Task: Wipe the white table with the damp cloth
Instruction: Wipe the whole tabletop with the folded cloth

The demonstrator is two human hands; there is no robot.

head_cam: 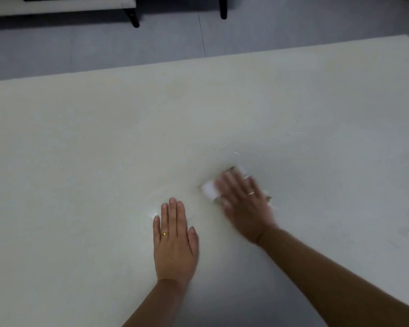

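Observation:
The white table fills most of the head view. My right hand lies flat on a white cloth with brownish edges, pressing it onto the table right of centre; the hand is motion-blurred. Most of the cloth is hidden under the palm and fingers. My left hand rests palm down on the bare table surface to the left of the cloth, fingers together, holding nothing. A gold ring shows on each hand.
Small droplets and specks sit on the table beyond the cloth. Past the table's far edge is grey floor, with a pale bench on black legs at top left. The table's right corner is at top right.

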